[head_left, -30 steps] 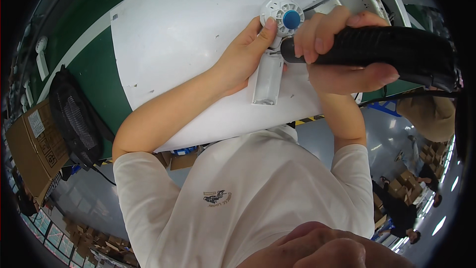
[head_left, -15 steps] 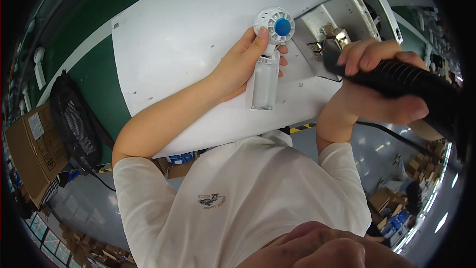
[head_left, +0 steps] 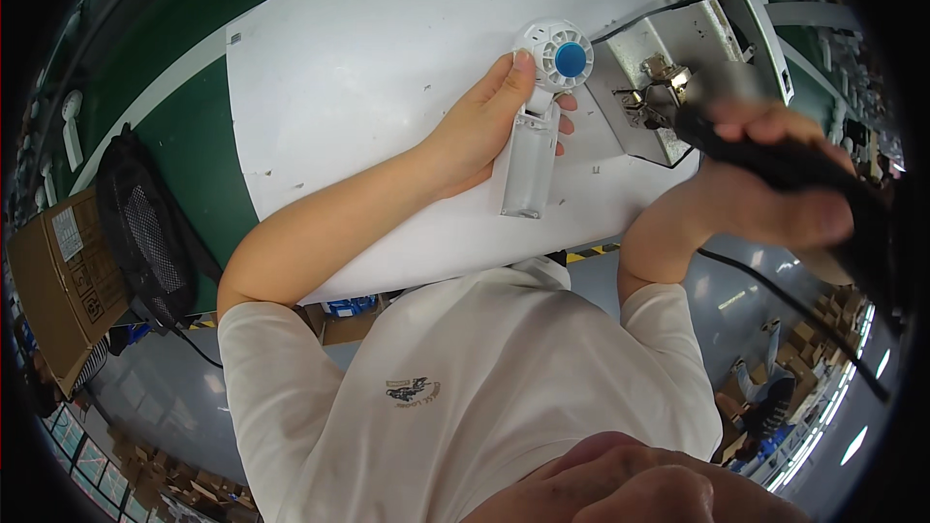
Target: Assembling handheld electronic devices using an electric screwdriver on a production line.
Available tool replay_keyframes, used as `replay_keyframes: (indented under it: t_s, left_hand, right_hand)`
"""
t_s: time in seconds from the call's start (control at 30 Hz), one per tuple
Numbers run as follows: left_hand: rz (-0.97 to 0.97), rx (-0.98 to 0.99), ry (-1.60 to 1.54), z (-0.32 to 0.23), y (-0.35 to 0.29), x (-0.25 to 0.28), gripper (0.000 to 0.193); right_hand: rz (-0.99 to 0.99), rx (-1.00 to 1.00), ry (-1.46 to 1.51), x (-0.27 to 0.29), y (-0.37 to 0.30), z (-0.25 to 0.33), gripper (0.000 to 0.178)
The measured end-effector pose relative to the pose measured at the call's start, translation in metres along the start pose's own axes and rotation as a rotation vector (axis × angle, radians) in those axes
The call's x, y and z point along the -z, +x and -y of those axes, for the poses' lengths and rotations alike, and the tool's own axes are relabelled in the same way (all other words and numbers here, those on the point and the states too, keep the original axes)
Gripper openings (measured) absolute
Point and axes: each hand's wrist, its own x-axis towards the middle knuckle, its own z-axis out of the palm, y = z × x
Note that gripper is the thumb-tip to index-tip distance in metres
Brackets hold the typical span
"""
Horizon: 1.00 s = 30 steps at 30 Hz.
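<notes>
My left hand (head_left: 481,119) is closed around the neck of a white handheld fan (head_left: 530,169), thumb on the edge of its round vented head. The head has a blue disc at its centre and points away from me. The handle lies toward me, its long hollow face turned up. My right hand (head_left: 765,203) grips a black electric screwdriver (head_left: 775,157), blurred by motion and held up at the right. Its tip end is near a metal feeder box (head_left: 635,63) with a brass-coloured mechanism, apart from the fan.
A white sheet (head_left: 358,77) covers much of the green table (head_left: 194,102), with small bits scattered on it. A black mesh bag (head_left: 145,232) and a cardboard box (head_left: 68,276) are at the left. A black cable (head_left: 775,295) hangs at the right.
My right hand and the screwdriver have moved right, away from the feeder's mechanism. The fan, sheet and feeder appear shifted slightly right in view. My left hand keeps its hold.
</notes>
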Motion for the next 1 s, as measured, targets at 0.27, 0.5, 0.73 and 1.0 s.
replay_keyframes:
  t_s: [0.27,0.5,0.73,1.0]
  left_hand:
    - [-0.042,0.028,0.006,0.0,0.0,-0.002,0.054]
    - [-0.004,-0.046,-0.059,0.009,0.004,0.005,0.048]
    - [0.008,0.014,-0.065,0.004,0.002,0.006,0.05]
    - [-0.016,0.017,-0.05,0.004,0.002,0.006,0.05]
  right_hand:
    - [0.18,-0.161,0.585,-0.018,-0.018,-0.004,0.075]
    - [0.217,-0.111,0.636,-0.045,-0.038,-0.033,0.073]
    - [0.266,-0.209,0.752,-0.054,-0.037,-0.045,0.07]
    - [0.24,-0.337,0.838,-0.065,-0.042,-0.043,0.067]
